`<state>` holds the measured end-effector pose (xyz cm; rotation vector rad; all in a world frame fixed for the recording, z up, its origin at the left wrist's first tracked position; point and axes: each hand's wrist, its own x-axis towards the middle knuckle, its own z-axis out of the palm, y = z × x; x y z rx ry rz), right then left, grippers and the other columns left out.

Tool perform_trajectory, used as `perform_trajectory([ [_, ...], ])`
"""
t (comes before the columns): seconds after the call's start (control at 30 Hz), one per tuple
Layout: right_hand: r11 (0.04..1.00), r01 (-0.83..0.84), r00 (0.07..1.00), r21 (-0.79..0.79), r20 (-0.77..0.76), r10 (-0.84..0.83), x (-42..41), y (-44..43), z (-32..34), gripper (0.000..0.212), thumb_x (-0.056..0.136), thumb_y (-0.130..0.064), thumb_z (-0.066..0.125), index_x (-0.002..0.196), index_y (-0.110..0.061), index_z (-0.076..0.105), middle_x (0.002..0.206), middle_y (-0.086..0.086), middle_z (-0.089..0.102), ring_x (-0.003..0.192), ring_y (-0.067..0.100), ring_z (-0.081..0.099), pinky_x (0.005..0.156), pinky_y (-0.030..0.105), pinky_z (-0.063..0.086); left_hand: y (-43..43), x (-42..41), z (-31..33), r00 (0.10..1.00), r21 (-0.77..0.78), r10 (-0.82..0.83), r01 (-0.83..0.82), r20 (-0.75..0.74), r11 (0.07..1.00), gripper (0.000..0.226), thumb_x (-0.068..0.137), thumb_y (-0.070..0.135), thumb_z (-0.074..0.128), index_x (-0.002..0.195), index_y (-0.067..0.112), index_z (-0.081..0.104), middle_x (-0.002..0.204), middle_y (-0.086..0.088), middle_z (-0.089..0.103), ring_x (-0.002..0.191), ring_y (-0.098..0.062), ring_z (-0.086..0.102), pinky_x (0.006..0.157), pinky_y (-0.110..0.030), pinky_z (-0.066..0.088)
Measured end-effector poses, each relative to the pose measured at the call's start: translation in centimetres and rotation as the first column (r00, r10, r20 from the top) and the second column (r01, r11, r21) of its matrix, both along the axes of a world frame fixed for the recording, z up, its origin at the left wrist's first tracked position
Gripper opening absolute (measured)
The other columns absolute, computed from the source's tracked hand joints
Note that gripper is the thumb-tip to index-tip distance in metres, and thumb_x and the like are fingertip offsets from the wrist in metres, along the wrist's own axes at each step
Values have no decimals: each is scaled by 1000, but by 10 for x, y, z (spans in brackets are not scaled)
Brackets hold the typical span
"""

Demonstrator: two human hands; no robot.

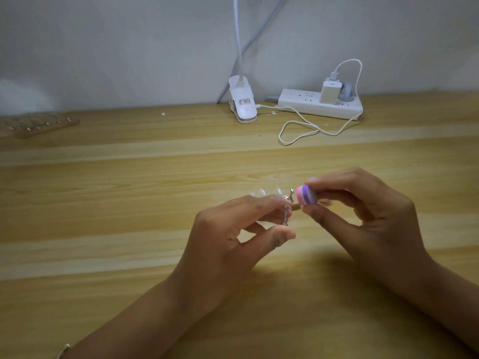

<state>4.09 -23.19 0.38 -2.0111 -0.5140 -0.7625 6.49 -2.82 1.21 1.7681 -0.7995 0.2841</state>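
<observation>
My right hand (363, 213) pinches a small round charm (383, 195) with pink, white and purple bands between thumb and forefinger. Just to its left, my left hand (233, 237) holds a small silver metal clasp (365, 212) between its fingertips, with the thumb below it. The clasp and the charm almost touch; whether they are joined I cannot tell. Both hands hover above the wooden table (129, 203). Clear plastic pieces (261, 193) show behind my left fingers, partly hidden.
At the back stand a white clip-on lamp (243, 104) and a white power strip (320, 104) with a charger and a looping white cable (298, 130). A board of small metal parts (39, 124) lies far left. A bracelet (63, 349) is on my left wrist.
</observation>
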Motion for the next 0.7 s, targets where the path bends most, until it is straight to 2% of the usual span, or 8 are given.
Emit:
perform_trajectory([
  [0.07,998,-47,998,30,47,45,-3,6,1,24,89,-16,76,112,-16,68,106,-1,70,98,13,71,85,26,58,0,0,0,1000,18,-10,9,8,1000,25,79,10,75,103,8,74,91,5,73,84,-2,68,71,-14,53],
  [0.2,993,-53,991,-102,119,65,-2,6,-1,21,87,-11,76,107,-11,69,104,2,71,99,11,70,93,25,54,0,-1,1,997,57,1,-5,78,998,28,79,8,75,106,13,73,92,10,71,83,2,67,72,-11,50],
  [0.33,997,0,995,-74,101,7,2,-2,-2,20,85,-12,79,103,-12,69,102,-1,70,96,6,69,85,17,52,0,0,0,998,59,20,-24,58,998,20,78,9,75,98,8,75,86,3,72,81,-1,68,71,-12,51],
  [0.4,998,-64,989,-27,131,67,-2,4,-1,21,86,-14,77,105,-13,69,104,0,70,98,10,70,89,21,53,0,-1,1,998,82,-11,6,69,997,20,80,10,74,100,9,74,88,6,72,82,-1,67,72,-12,51],
  [0.5,991,-90,983,-103,151,105,-3,4,-4,20,87,-8,77,105,-13,69,100,5,71,97,13,71,94,31,55,0,-2,2,996,106,-18,8,92,994,24,81,9,74,105,11,74,91,7,72,84,-2,67,73,-13,51],
  [0.57,990,-36,992,-138,116,53,3,-4,-4,24,84,1,81,103,-11,69,98,5,70,96,9,69,89,24,55,1,-1,1,996,94,5,-13,86,995,22,80,9,74,102,8,74,87,2,73,83,-4,68,72,-13,52],
  [0.63,995,-3,993,-104,118,15,4,-6,-2,26,83,-2,82,103,-11,69,100,2,70,97,4,68,84,14,51,1,0,1,997,95,2,-10,81,995,21,80,10,74,101,6,75,87,1,72,83,-4,68,73,-14,52],
  [0.7,996,-73,986,-52,148,80,-1,-1,-2,20,86,-9,77,104,-15,70,103,2,70,99,10,70,88,23,54,2,0,3,995,121,-21,9,99,993,23,82,13,74,104,8,74,88,4,71,84,-3,66,73,-14,51],
])
